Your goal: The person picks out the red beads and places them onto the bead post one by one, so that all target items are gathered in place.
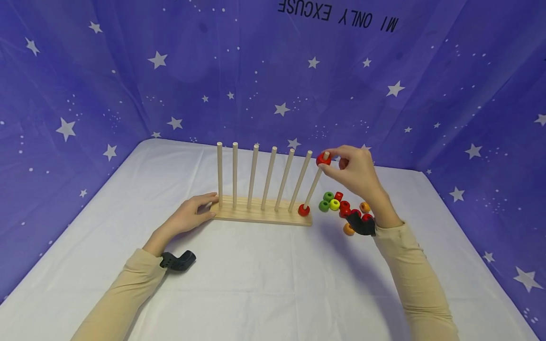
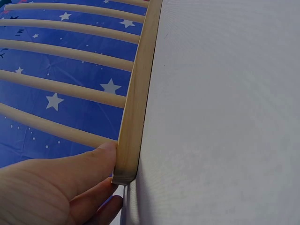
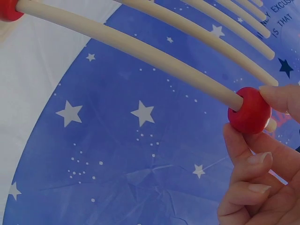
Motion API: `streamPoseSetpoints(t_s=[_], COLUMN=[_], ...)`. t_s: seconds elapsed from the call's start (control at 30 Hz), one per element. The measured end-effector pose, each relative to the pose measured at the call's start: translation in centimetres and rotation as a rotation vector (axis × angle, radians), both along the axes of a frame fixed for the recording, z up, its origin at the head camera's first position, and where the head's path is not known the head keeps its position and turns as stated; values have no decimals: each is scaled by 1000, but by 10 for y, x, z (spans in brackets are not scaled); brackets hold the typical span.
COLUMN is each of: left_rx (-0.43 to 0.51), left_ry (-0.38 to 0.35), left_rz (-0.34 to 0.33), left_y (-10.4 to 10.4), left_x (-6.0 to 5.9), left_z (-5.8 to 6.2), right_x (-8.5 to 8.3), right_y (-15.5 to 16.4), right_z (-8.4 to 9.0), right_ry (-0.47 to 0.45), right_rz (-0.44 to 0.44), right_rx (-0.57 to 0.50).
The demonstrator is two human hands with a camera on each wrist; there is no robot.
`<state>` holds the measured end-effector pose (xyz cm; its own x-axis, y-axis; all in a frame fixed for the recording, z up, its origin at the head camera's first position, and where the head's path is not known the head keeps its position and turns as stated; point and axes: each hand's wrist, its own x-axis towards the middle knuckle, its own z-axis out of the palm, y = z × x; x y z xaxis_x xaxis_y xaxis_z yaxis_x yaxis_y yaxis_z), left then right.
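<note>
Left hand (image 1: 192, 212) lies low with fingers straight, forearm stretched forward — right hand (image 1: 354, 171) is raised, wrist bent, fingertips (image 3: 276, 98) closed in a pinch.

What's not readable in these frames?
- Loose beads: head view, right hand and wrist strap cover part of the pile; count unclear.
- Left hand: left wrist view, fingertips behind the wooden base.
- Red bead: right wrist view, the fingers hide its far side.
</note>
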<state>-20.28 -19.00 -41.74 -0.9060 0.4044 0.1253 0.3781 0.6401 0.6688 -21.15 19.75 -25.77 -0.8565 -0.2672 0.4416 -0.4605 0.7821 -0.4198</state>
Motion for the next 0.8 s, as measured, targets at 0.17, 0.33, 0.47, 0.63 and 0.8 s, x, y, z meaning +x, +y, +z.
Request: streamPoseSetpoints(t_s=[0.17,0.33,0.47,0.63,0.8], left_rx=[-2,3,0,-6,-6], left_ry=[-2,-5,-8,-4,0], left_rz=[1,1,5,7,9], left_y=[0,0,0,1,0], left_x=[0,0,1,1,0], left_z=[-2,-2,-1,0,-1], right_x=[0,1,1,2,2], right_y=[1,0,0,-1,-1], right_z=[-7,-11,-12,-16,-25], right_ry=[-25,-21,-19,-38,-55], right_rz=[25,25,26,25,44], right_rx=[14,19,21,29,20])
